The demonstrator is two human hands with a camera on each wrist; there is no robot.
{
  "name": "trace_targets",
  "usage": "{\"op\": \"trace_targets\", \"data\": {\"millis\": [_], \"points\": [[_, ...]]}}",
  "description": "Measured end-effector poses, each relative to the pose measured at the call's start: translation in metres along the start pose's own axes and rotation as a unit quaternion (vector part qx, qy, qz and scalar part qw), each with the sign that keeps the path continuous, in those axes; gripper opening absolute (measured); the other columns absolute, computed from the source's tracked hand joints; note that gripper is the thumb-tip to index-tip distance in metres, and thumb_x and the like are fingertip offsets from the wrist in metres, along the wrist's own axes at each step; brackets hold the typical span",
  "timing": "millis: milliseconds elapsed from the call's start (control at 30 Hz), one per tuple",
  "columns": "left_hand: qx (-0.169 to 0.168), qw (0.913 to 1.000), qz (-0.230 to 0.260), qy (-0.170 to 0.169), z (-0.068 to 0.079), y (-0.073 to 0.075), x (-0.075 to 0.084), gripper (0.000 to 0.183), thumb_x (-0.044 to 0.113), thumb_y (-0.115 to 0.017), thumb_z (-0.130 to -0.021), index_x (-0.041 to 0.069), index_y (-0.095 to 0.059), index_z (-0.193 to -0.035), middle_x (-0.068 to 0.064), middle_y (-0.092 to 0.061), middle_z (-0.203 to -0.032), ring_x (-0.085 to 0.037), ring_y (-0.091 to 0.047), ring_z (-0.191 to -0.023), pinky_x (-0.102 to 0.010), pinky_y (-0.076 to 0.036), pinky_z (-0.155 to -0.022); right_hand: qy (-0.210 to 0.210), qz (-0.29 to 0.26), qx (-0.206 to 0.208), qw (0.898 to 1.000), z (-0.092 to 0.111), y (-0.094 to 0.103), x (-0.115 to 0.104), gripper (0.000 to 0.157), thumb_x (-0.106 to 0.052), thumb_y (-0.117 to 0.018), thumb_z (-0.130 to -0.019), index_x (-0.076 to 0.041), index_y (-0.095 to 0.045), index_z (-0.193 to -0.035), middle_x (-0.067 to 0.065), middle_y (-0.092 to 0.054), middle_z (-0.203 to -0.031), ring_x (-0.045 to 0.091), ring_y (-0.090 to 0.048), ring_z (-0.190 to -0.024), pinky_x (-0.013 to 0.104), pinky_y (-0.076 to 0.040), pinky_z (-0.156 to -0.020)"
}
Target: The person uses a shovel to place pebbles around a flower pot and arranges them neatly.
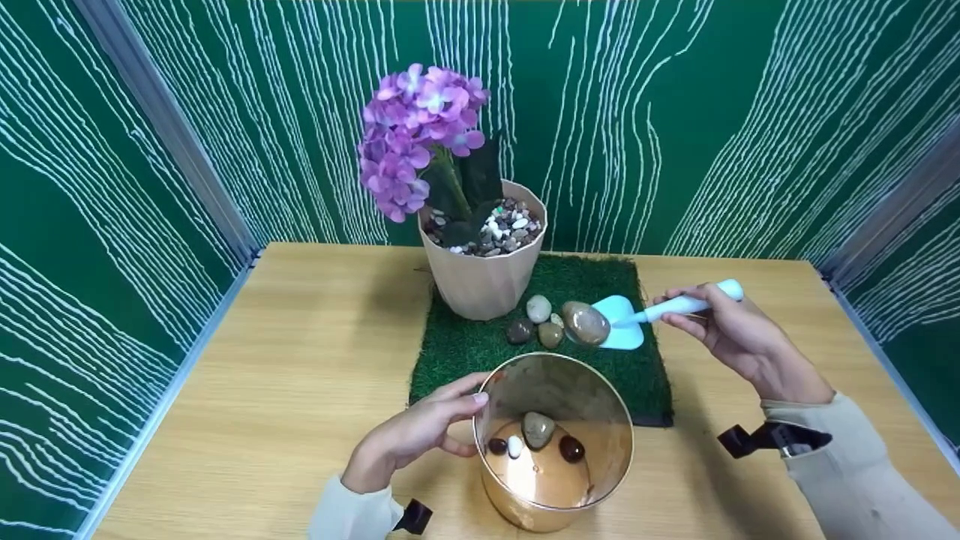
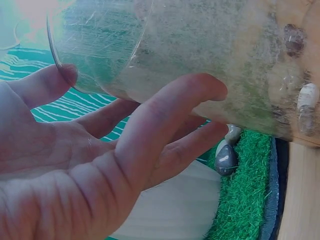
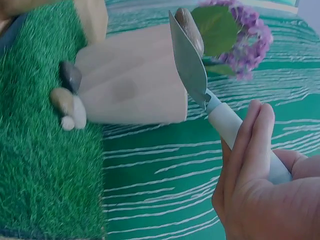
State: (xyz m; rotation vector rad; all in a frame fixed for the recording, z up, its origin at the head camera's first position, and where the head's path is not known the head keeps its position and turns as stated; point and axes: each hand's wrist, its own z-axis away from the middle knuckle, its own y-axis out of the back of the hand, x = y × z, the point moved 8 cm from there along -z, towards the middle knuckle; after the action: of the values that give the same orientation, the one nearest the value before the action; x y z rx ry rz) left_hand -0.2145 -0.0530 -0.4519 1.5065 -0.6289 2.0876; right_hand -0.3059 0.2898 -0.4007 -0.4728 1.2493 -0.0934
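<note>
My right hand [image 1: 739,337] grips the handle of a light-blue toy trowel [image 1: 619,319]. A large brown stone [image 1: 586,322] lies on its blade, raised above the grass in the right wrist view. My left hand [image 1: 420,427] holds the left side of a see-through amber bucket [image 1: 525,510], thumb and fingers bent along its wall near the rim. Inside the bucket lie a grey-brown stone [image 1: 538,430], a white pebble [image 1: 514,447] and two dark stones. Beyond it, a pale stone [image 1: 538,308], a dark stone [image 1: 519,331] and a tan stone [image 1: 550,334] sit together.
A pale ribbed pot [image 1: 480,285] with purple flowers [image 1: 420,135] and gravel stands at the back of a green artificial-grass mat [image 1: 450,371]. The mat lies on a wooden table [image 1: 300,360]. Green walls [image 1: 600,112] with white lines enclose the back and sides.
</note>
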Motion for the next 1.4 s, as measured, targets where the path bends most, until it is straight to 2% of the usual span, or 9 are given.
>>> {"op": "trace_targets", "data": {"millis": [267,433,667,767,1000,1133,1400], "points": [[0.004,1.0000,0.003,0.002,-0.001,0.000,-0.001,0.055,0.035,-0.043,-0.113,0.014,-0.037,-0.164,-0.018,-0.045,-0.162,-0.037,-0.043,-0.151,-0.047,-0.060,-0.097,-0.002,-0.031,0.057,0.998,-0.015,0.020,0.015,0.041,-0.013,-0.041,-0.114,-0.007,-0.079,-0.101,0.005,-0.077,-0.103,0.014,-0.078,-0.099,0.019,-0.058,-0.093],[0.005,1.0000,0.008,0.002,0.000,-0.001,-0.001,0.055,0.034,-0.043,-0.113,0.014,-0.036,-0.164,-0.016,-0.043,-0.165,-0.037,-0.043,-0.152,-0.043,-0.060,-0.094,-0.010,-0.069,0.107,0.992,-0.024,0.028,0.028,0.036,-0.012,-0.045,-0.112,-0.007,-0.078,-0.099,0.006,-0.074,-0.101,0.013,-0.078,-0.095,0.019,-0.059,-0.090],[0.010,0.9999,0.007,0.004,0.001,0.000,-0.002,0.058,0.033,-0.043,-0.113,0.012,-0.032,-0.166,-0.018,-0.040,-0.166,-0.039,-0.039,-0.155,-0.051,-0.059,-0.099,-0.024,-0.107,0.160,0.981,-0.034,0.034,0.046,0.030,-0.011,-0.048,-0.110,-0.006,-0.076,-0.100,0.006,-0.067,-0.105,0.014,-0.078,-0.093,0.020,-0.059,-0.092],[0.014,0.9998,0.008,0.008,0.001,0.002,-0.003,0.060,0.031,-0.043,-0.113,0.010,-0.029,-0.167,-0.019,-0.038,-0.167,-0.040,-0.037,-0.155,-0.054,-0.059,-0.101,-0.029,-0.106,0.174,0.978,-0.038,0.034,0.053,0.027,-0.012,-0.047,-0.111,-0.007,-0.073,-0.103,0.005,-0.067,-0.105,0.013,-0.078,-0.093,0.021,-0.059,-0.092],[0.009,0.9999,0.007,0.005,0.000,0.001,-0.002,0.058,0.032,-0.043,-0.113,0.011,-0.032,-0.166,-0.018,-0.039,-0.164,-0.039,-0.038,-0.155,-0.045,-0.060,-0.095,-0.022,-0.108,0.213,0.971,-0.046,0.037,0.062,0.023,-0.009,-0.050,-0.108,-0.006,-0.072,-0.102,0.005,-0.077,-0.093,0.011,-0.081,-0.085,0.019,-0.060,-0.086],[0.007,0.9999,0.009,0.003,0.000,0.001,-0.003,0.058,0.032,-0.043,-0.113,0.010,-0.032,-0.165,-0.019,-0.041,-0.163,-0.038,-0.039,-0.154,-0.044,-0.060,-0.094,-0.020,-0.104,0.229,0.968,-0.050,0.038,0.066,0.018,-0.012,-0.051,-0.109,-0.006,-0.069,-0.108,0.004,-0.077,-0.093,0.011,-0.081,-0.085,0.019,-0.059,-0.087],[0.007,0.9999,0.009,0.005,0.000,0.001,-0.002,0.058,0.032,-0.042,-0.113,0.010,-0.031,-0.166,-0.019,-0.039,-0.164,-0.038,-0.040,-0.153,-0.046,-0.060,-0.096,-0.001,-0.074,0.251,0.965,-0.057,0.038,0.071,0.020,-0.013,-0.049,-0.110,-0.003,-0.062,-0.120,0.003,-0.072,-0.099,0.008,-0.080,-0.086,0.019,-0.059,-0.089]]}}
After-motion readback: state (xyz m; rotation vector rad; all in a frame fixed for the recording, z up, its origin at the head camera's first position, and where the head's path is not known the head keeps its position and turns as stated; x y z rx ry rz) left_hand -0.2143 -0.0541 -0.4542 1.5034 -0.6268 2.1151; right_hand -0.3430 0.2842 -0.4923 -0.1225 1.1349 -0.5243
